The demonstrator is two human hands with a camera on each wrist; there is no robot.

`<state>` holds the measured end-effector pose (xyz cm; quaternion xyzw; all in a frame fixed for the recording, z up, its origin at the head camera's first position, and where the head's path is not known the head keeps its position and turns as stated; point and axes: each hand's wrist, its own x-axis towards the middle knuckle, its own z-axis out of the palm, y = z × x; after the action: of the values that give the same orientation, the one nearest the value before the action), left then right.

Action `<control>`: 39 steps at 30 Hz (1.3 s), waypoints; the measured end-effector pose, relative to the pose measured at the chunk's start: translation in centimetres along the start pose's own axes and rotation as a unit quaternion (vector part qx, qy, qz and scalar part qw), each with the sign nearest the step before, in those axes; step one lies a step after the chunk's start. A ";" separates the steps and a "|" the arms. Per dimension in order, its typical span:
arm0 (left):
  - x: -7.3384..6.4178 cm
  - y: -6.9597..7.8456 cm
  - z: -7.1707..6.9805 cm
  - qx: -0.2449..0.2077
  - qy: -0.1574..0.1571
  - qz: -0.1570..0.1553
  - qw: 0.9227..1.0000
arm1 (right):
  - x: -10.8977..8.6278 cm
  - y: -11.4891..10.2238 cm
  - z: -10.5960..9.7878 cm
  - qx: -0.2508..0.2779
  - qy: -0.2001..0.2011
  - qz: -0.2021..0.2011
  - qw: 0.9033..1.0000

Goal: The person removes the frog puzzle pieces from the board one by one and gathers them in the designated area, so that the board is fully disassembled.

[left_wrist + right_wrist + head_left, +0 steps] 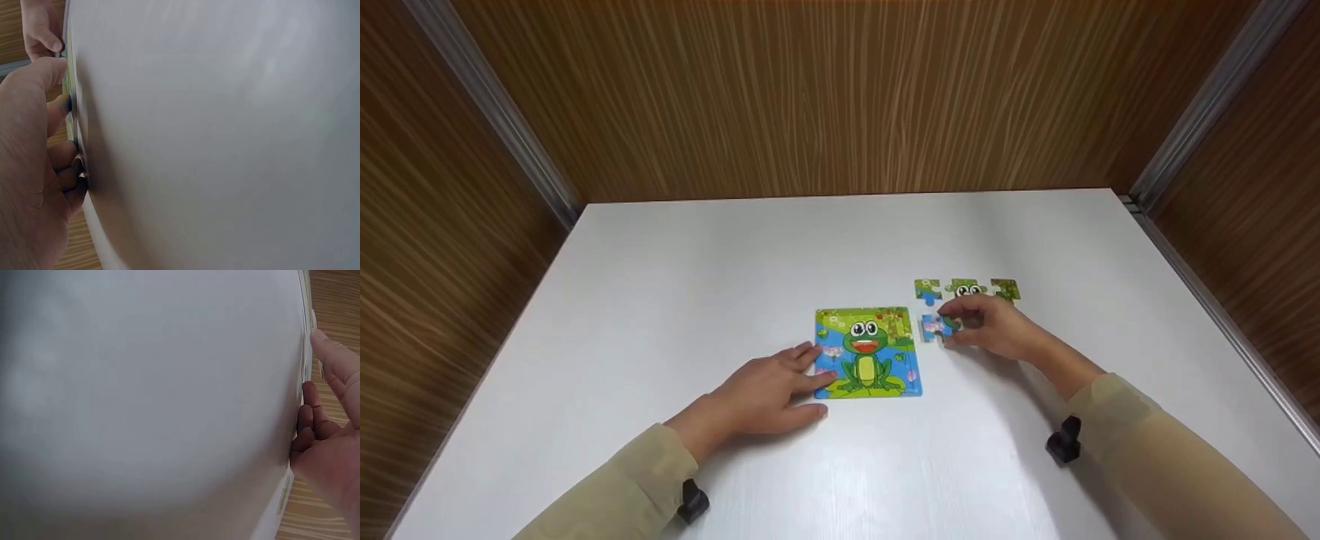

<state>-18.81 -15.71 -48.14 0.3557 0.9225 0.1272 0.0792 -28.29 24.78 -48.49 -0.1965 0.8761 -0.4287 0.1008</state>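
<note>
A square frog picture puzzle (877, 352) lies flat on the white table. My left hand (769, 390) rests at its left edge, fingers spread, with the index fingertip on the picture. Right of the puzzle, my right hand (997, 326) pinches a puzzle piece (951, 322) between thumb and fingers, low over the table. That piece is partly hidden by the fingers, beside a blue and pink piece (934, 328); whether the two are joined I cannot tell. In the right wrist view the right hand (332, 410) is seen from the side, close to the tabletop.
Behind the right hand lie a green and blue corner piece (928, 289), a piece with the frog's eyes (964, 287) and a dark green piece (1006, 289), the latter two partly covered. Brown wood-grain panels (840, 97) enclose the white table (675, 270) at the back and sides.
</note>
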 end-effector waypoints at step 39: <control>0.0 0.0 0.0 -0.010 -0.002 -0.004 1.000 | -0.1 0.5 0.5 -0.002 0.006 0.024 1.000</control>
<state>-18.83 -15.66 -48.14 0.3519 0.9223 0.1350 0.0852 -28.16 24.74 -49.21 -0.1724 0.8820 -0.4257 0.1052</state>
